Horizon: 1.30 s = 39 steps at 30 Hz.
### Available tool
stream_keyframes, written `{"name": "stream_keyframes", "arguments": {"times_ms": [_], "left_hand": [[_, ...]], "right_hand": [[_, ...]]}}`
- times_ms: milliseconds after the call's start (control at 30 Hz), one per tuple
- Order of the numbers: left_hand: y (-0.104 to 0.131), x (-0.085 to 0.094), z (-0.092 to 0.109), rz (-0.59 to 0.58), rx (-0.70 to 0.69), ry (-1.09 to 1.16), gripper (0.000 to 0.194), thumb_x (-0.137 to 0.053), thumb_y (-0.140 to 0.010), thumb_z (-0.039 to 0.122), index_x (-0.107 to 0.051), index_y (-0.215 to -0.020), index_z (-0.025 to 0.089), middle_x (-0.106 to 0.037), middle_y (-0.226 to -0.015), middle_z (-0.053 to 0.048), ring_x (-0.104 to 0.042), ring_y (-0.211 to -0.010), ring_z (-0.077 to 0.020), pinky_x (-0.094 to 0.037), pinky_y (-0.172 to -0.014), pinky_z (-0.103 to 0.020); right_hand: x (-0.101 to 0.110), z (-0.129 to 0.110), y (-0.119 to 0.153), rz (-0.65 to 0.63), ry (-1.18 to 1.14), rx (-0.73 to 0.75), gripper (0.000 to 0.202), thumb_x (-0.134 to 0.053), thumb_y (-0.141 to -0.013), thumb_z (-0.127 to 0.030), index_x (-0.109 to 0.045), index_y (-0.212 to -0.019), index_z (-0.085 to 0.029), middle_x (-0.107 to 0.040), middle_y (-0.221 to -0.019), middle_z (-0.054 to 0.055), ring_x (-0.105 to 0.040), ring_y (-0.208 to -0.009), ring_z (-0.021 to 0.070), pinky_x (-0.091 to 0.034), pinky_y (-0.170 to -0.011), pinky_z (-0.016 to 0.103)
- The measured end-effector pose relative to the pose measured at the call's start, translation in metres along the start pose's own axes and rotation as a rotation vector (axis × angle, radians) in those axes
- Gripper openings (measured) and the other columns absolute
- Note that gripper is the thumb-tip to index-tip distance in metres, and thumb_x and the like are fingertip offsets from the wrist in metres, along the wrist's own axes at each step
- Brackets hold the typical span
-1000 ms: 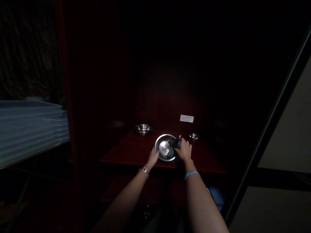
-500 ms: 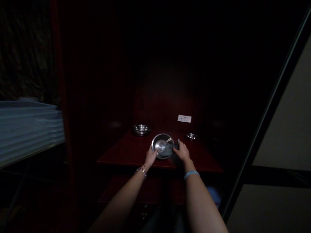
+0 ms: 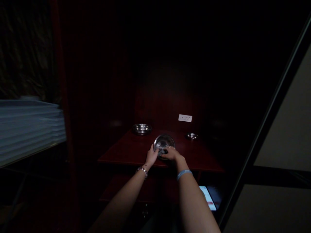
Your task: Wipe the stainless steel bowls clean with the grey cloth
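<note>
A shiny metal bowl (image 3: 163,141) is held tilted above the front of a dark red shelf, its inside facing me. My left hand (image 3: 152,156) grips its left rim, thumb over the edge. Inside the bowl, my right hand (image 3: 171,153) is closed on a grey cloth (image 3: 161,151), pressing it low against the metal; the fingers hide most of the cloth. Behind to the left stands a stack of metal bowls (image 3: 142,128). A small metal bowl (image 3: 191,136) sits at the back right.
The dark red shelf (image 3: 126,152) has a front edge just below my hands. A white socket plate (image 3: 185,118) is on the back wall. Lower right, a lit phone (image 3: 208,198) shows beside my forearm. Pale stacked trays or sheets (image 3: 29,129) stand at the far left.
My right hand has moved left from the bowl's right rim into the bowl with the cloth. The phone screen at lower right has come into view from behind my forearm.
</note>
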<state>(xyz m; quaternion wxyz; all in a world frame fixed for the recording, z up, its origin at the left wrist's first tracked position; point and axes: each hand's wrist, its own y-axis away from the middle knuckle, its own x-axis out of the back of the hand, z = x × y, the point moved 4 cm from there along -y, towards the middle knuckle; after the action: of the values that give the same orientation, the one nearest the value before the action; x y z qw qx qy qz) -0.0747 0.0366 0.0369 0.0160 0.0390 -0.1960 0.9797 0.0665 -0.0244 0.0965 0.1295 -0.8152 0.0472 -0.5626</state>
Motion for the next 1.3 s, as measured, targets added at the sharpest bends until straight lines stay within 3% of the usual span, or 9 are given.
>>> {"name": "stream_keyframes", "arguments": {"times_ms": [100,300,467,600,733,900,1067,1200,1300], "left_hand": [[0.001,0.001,0.000,0.018,0.029,0.013,0.026,-0.061,-0.085,0.032,-0.065,-0.108,0.021,-0.077,-0.096,-0.007,-0.072,-0.096,-0.0250,-0.052,-0.096,-0.036],[-0.006,-0.002,-0.011,0.028,0.040,0.030,0.036,-0.057,-0.089,0.043,-0.066,-0.113,0.018,-0.076,-0.105,-0.012,-0.072,-0.101,-0.0282,-0.052,-0.098,-0.040],[-0.012,-0.005,-0.019,0.038,0.039,0.091,0.042,-0.054,-0.092,0.042,-0.065,-0.119,0.013,-0.074,-0.114,-0.015,-0.069,-0.110,-0.0285,-0.050,-0.104,-0.042],[-0.004,-0.003,-0.008,0.023,0.050,0.145,0.043,-0.058,-0.090,0.045,-0.067,-0.118,0.013,-0.075,-0.112,-0.015,-0.069,-0.109,-0.0273,-0.052,-0.101,-0.041],[0.005,-0.005,0.001,-0.094,0.143,0.169,0.051,-0.054,-0.091,0.058,-0.070,-0.108,0.012,-0.078,-0.092,-0.014,-0.074,-0.087,-0.0280,-0.059,-0.085,-0.044],[0.002,-0.003,0.004,-0.092,0.073,0.141,0.052,-0.053,-0.091,0.060,-0.074,-0.101,0.013,-0.078,-0.105,-0.014,-0.071,-0.108,-0.0274,-0.051,-0.101,-0.039],[0.001,-0.004,0.005,-0.106,0.118,0.201,0.055,-0.047,-0.095,0.057,-0.073,-0.109,0.011,-0.078,-0.105,-0.015,-0.072,-0.107,-0.0277,-0.052,-0.101,-0.039],[0.001,-0.003,0.005,-0.053,0.118,0.216,0.055,-0.047,-0.095,0.058,-0.073,-0.109,0.011,-0.078,-0.104,-0.014,-0.070,-0.110,-0.0288,-0.053,-0.100,-0.038],[-0.001,-0.003,0.001,-0.036,0.112,0.257,0.056,-0.043,-0.098,0.055,-0.071,-0.112,0.010,-0.077,-0.108,-0.015,-0.070,-0.112,-0.0284,-0.051,-0.102,-0.040]], "right_hand": [[-0.007,-0.002,-0.002,-0.080,0.025,0.018,0.038,-0.073,-0.080,-0.038,-0.074,-0.117,-0.027,-0.068,-0.126,0.006,-0.060,-0.118,0.0242,-0.047,-0.099,0.034],[-0.003,-0.001,0.003,-0.095,0.078,0.002,0.050,-0.073,-0.078,-0.025,-0.069,-0.127,-0.033,-0.060,-0.135,0.004,-0.050,-0.128,0.0256,-0.044,-0.104,0.038],[0.003,-0.001,0.010,-0.012,0.148,-0.042,0.046,-0.070,-0.078,-0.014,-0.071,-0.120,-0.032,-0.050,-0.143,0.006,-0.043,-0.134,0.0260,-0.046,-0.102,0.037],[0.010,-0.001,0.010,0.112,0.143,-0.112,0.049,-0.058,-0.083,-0.006,-0.065,-0.128,-0.026,-0.045,-0.149,0.010,-0.045,-0.134,0.0240,-0.047,-0.098,0.033],[0.017,-0.003,0.006,0.230,0.088,-0.146,0.054,-0.051,-0.086,-0.008,-0.053,-0.139,-0.019,-0.050,-0.147,0.015,-0.050,-0.131,0.0239,-0.045,-0.102,0.035],[0.018,-0.015,0.000,0.229,0.026,-0.063,0.048,-0.051,-0.086,-0.008,-0.057,-0.133,-0.013,-0.054,-0.144,0.016,-0.051,-0.131,0.0229,-0.039,-0.111,0.033],[0.014,-0.022,-0.009,0.189,-0.088,0.062,0.037,-0.050,-0.083,-0.005,-0.066,-0.114,-0.018,-0.066,-0.127,0.009,-0.057,-0.122,0.0197,-0.041,-0.109,0.033],[0.011,-0.015,-0.012,0.190,-0.291,0.025,0.027,-0.054,-0.084,-0.008,-0.068,-0.104,-0.020,-0.072,-0.115,0.005,-0.065,-0.108,0.0172,-0.048,-0.099,0.029],[0.020,-0.005,-0.008,0.304,-0.463,-0.070,0.024,-0.053,-0.086,-0.015,-0.066,-0.107,-0.018,-0.073,-0.109,0.007,-0.069,-0.099,0.0173,-0.052,-0.090,0.028]]}}
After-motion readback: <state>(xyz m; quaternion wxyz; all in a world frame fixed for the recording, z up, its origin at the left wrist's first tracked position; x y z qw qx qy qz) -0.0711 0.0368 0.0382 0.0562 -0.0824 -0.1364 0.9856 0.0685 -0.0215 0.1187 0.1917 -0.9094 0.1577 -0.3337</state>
